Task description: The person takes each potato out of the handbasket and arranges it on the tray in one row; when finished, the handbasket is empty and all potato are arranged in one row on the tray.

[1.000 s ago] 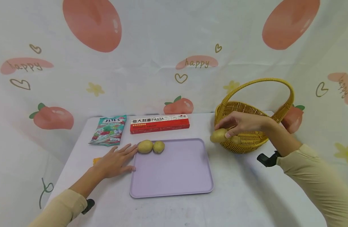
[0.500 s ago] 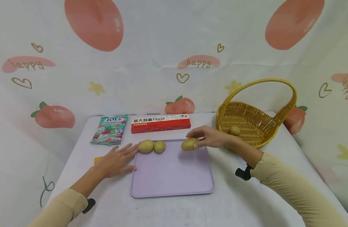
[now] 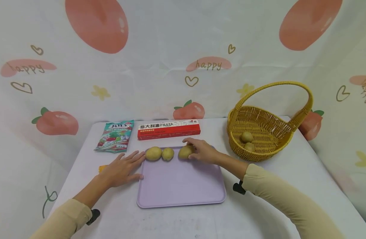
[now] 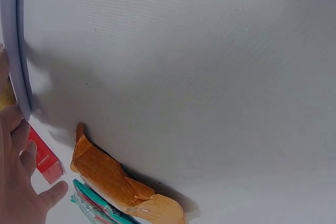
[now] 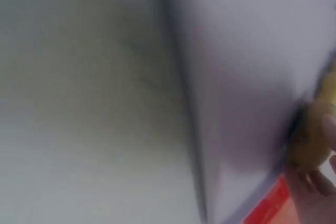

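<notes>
My right hand (image 3: 204, 151) holds a potato (image 3: 186, 152) between thumb and fingers at the back of the lilac tray (image 3: 180, 182). In the right wrist view that potato (image 5: 310, 137) shows at the right edge, blurred. Two more potatoes, a larger one (image 3: 153, 153) and a smaller one (image 3: 167, 154), sit side by side in the tray's back left corner. With straight, spread fingers my left hand (image 3: 121, 171) rests at the tray's left rim, its fingertips beside the larger potato. Inside the yellow wicker basket (image 3: 260, 114) lie two potatoes (image 3: 247, 137).
Behind the tray stands a red and white pasta box (image 3: 169, 129). A green candy bag (image 3: 115, 136) lies at the back left. An orange packet (image 4: 107, 174) is partly hidden by my left hand in the head view. The basket's tall handle arches at the right.
My right hand has carried the potato left from the basket to the tray, close to the other two. My left hand has stayed at the rim.
</notes>
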The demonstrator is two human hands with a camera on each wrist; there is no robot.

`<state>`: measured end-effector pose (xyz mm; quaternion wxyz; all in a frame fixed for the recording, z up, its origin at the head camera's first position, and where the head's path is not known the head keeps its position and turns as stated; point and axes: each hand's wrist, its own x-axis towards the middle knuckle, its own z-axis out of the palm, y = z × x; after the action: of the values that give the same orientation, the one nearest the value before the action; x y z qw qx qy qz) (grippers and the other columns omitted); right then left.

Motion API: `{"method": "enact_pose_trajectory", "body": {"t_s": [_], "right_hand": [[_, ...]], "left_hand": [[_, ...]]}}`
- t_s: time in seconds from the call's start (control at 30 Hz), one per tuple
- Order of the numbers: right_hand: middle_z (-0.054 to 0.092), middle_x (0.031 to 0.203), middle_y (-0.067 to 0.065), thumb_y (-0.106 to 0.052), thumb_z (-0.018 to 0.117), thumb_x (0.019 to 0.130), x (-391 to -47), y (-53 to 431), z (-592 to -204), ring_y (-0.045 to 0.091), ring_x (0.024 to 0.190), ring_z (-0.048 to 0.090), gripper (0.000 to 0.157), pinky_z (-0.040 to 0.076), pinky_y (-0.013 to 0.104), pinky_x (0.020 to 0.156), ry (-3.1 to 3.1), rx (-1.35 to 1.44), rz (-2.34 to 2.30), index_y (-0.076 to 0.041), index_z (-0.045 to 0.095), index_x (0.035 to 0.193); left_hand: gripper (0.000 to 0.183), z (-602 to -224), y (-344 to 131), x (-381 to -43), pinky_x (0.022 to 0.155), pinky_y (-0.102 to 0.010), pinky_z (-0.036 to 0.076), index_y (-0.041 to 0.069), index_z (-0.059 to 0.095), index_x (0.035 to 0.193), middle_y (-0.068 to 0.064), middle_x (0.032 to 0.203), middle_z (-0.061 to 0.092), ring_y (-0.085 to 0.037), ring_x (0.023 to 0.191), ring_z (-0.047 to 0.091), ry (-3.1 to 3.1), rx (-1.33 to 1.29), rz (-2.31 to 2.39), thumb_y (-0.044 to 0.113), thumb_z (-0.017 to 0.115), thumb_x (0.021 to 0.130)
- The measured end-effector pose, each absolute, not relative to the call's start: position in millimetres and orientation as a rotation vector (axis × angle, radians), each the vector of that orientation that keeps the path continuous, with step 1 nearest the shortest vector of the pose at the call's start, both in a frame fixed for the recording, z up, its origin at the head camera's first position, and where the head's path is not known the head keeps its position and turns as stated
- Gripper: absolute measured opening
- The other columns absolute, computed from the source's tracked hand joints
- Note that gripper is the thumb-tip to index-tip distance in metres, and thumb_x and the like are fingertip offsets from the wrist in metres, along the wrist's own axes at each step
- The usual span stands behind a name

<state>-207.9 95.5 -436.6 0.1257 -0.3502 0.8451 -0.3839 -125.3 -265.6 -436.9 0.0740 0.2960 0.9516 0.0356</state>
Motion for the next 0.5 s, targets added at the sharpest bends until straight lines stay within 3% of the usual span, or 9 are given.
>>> {"method": "enact_pose_trajectory", "body": {"t_s": [0.23,0.5], "right_hand": [[0.065,0.124,0.011,-0.003,0.081,0.081,-205.4,85.1,-439.9,0.024,0.114,0.06,0.051,0.049,0.039,0.1,2.584,-1.024,-0.951,0.001,0.061,0.128],[0.062,0.127,0.011,-0.009,0.082,0.082,-205.1,74.4,-438.0,0.026,0.119,0.057,0.052,0.046,0.044,0.104,2.639,-1.096,-0.794,-0.002,0.061,0.128]], "left_hand": [[0.079,-440.7,-264.8,-126.5,0.107,-0.07,0.029,0.009,0.039,0.153,-0.012,0.157,0.039,-0.037,0.146,0.031,2.851,0.872,0.1,0.056,0.059,0.093],[0.078,-438.8,-265.0,-126.4,0.106,-0.07,0.031,0.009,0.041,0.152,-0.012,0.156,0.04,-0.038,0.145,0.033,2.86,0.886,0.085,0.056,0.06,0.093]]}}
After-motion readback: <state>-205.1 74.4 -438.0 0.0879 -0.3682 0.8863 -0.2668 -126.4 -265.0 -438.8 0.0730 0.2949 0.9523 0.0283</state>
